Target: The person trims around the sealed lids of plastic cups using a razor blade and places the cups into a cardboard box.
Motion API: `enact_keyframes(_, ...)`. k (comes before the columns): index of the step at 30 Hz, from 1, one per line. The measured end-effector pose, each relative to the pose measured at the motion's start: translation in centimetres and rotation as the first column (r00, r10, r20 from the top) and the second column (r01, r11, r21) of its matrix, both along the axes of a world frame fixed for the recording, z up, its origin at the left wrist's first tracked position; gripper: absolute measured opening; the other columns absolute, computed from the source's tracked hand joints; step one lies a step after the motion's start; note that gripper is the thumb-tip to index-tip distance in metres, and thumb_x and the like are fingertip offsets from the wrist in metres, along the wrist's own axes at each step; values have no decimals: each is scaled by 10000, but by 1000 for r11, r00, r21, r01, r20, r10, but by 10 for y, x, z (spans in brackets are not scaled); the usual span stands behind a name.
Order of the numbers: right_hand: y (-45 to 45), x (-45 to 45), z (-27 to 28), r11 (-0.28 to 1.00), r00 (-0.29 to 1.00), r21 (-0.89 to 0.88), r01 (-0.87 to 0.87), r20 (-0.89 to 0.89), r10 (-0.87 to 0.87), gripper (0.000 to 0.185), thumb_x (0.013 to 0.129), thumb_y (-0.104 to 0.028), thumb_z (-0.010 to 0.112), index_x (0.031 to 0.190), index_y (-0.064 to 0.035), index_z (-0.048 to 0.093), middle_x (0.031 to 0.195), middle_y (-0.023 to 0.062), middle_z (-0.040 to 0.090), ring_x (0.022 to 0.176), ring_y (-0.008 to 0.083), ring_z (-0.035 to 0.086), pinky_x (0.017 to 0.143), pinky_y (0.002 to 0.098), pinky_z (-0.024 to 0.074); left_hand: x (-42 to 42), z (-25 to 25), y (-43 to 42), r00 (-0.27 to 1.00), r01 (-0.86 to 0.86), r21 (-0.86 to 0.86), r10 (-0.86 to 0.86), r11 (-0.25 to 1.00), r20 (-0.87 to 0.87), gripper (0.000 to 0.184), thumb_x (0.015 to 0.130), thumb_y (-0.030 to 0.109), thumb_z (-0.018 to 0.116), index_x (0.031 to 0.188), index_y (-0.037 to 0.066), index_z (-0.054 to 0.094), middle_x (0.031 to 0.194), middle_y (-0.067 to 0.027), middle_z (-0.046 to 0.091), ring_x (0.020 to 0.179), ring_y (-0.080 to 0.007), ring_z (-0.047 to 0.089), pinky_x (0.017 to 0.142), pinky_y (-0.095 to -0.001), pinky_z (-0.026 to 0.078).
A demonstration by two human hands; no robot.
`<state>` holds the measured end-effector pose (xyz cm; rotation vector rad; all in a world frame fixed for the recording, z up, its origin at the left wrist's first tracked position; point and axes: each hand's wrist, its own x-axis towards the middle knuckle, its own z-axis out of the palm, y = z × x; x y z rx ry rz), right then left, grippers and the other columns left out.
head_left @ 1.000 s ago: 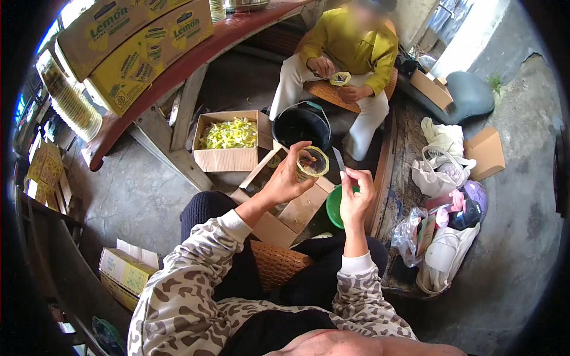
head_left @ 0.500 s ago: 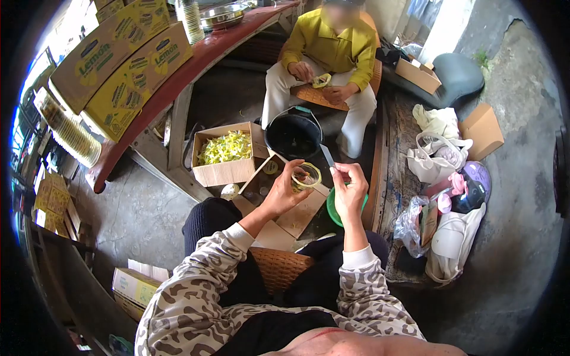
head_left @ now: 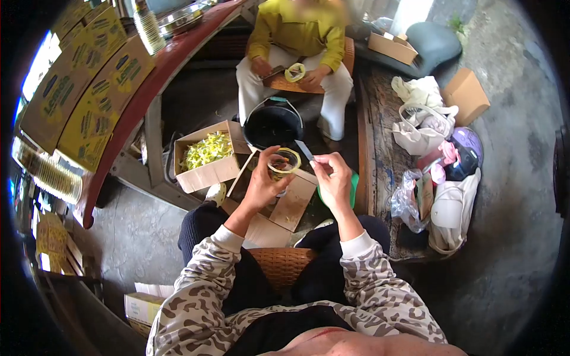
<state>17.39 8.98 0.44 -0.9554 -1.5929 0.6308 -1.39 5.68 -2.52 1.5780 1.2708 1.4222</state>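
The left hand (head_left: 259, 188) is grasping a clear cup (head_left: 284, 174) with a yellowish rim, its fingers curling around the side, and the cup is showing dark and orange bits inside. Just beside it, the right hand (head_left: 333, 178) is pinching a thin flat blade (head_left: 305, 149) between thumb and fingers, and the tip is pointing up toward the bucket. Below the hands, an open cardboard box (head_left: 295, 200) is lying between the knees, and a green basin (head_left: 354, 190) is showing partly behind the right hand. Farther out, a black bucket (head_left: 270, 123) is standing beside a carton (head_left: 211, 176) that is holding yellow-green pieces (head_left: 208, 149). Beyond the bucket, a person in a yellow top (head_left: 297, 35) is sitting and holding another cup (head_left: 295, 73).
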Motion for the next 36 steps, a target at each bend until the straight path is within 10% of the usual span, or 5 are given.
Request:
enact_keyframes(26,-7,-5,-1,999,999,36,-10,46,8,104,843,46,703,917,-1,648,861,90,639,698,168,668,607,270,535,-6,-4,15,979,-4,-61,16,998,204,829,776,34,797,1447,46,309,1204,-123,559,1101,-199,583,924,-327,520)
enact_keyframes(36,-9,-11,2,999,999,33,-11,45,9,141,837,92,697,941,11,646,875,82,631,721,125,620,630,247,506,-11,10,13,997,-64,28,65,998,-39,848,710,91,861,1405,32,380,1118,-140,637,1049,-249,642,908,-350,506)
